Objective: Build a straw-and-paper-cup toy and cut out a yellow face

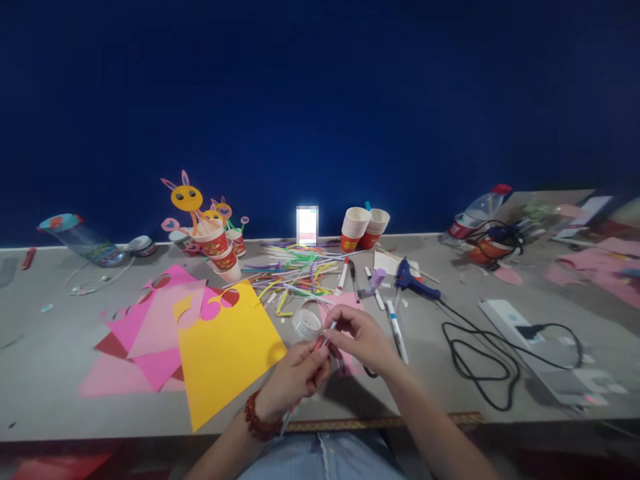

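Observation:
My left hand (pixel 300 370), with a beaded bracelet at its wrist, pinches a thin red and white stick-like piece (pixel 326 339) near the table's front. Fingers of my right hand (pixel 357 333) close on the upper end of the same piece, so both hands nearly touch. What the piece is exactly is too small to tell. Just behind them lies a roll of clear tape (pixel 307 323). Pink paper (pixel 353 363) is partly hidden under my right hand. To the left is a yellow sheet (pixel 227 353) with cut-outs along its top edge.
Colourful pipe cleaners (pixel 300 267) pile up behind the hands. Paper cups (pixel 356 223) stand at the back, and a rabbit figure (pixel 187 198) rises from cups at left. A blue glue gun (pixel 417 283), its cable and a power strip (pixel 530 353) lie right.

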Tool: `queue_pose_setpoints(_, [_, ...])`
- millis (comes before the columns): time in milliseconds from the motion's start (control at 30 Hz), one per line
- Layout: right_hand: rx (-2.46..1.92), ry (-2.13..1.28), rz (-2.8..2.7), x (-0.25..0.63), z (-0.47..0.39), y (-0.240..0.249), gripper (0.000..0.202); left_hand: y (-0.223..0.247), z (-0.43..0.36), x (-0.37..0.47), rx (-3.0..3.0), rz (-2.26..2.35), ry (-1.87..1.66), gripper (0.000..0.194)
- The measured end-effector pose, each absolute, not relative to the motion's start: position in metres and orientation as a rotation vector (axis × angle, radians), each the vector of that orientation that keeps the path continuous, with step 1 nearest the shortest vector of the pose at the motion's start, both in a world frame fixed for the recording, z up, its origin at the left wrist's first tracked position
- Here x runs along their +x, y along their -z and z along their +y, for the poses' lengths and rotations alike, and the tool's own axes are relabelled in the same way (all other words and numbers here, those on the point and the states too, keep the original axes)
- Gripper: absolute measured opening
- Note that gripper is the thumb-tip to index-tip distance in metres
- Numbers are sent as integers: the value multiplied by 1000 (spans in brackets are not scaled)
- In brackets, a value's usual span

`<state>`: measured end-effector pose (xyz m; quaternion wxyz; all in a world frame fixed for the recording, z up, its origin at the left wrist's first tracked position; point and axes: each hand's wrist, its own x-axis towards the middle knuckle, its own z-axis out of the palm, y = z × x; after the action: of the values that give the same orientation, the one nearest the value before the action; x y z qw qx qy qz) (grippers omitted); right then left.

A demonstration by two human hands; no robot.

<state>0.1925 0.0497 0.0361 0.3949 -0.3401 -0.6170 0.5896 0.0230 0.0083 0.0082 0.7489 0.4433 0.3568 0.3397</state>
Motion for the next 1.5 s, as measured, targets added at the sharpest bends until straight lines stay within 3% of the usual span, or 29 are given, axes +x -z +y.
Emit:
queue_pose_setpoints(267, [-946, -1254, -1729, 192, 48, -44, 20, -10, 6, 25, 1007, 805, -804, 49])
queue_pose_setpoints(567, [-897, -1354, -1787, 194, 50, -36, 37, -18, 6, 24, 1011, 816, -868, 48])
queue_pose_setpoints(767, [-976, -1277, -2006, 196, 49, -37, 27, -18, 3, 22, 1141, 854, -810, 54])
queue_pose_setpoints(1167, [-758, -1469, -1817, 191, 52, -27, 30, -14, 4, 23, 1063, 839, -811, 47])
queue_pose_setpoints(1333, [-858, -1076, -1928, 192, 63, -51, 37, -21, 8, 23, 1026, 861, -814, 45])
queue_pose_setpoints(1500, [-975, -643, -2208, 173, 61, -77, 20, -12, 9, 28, 1064, 931, -827, 46])
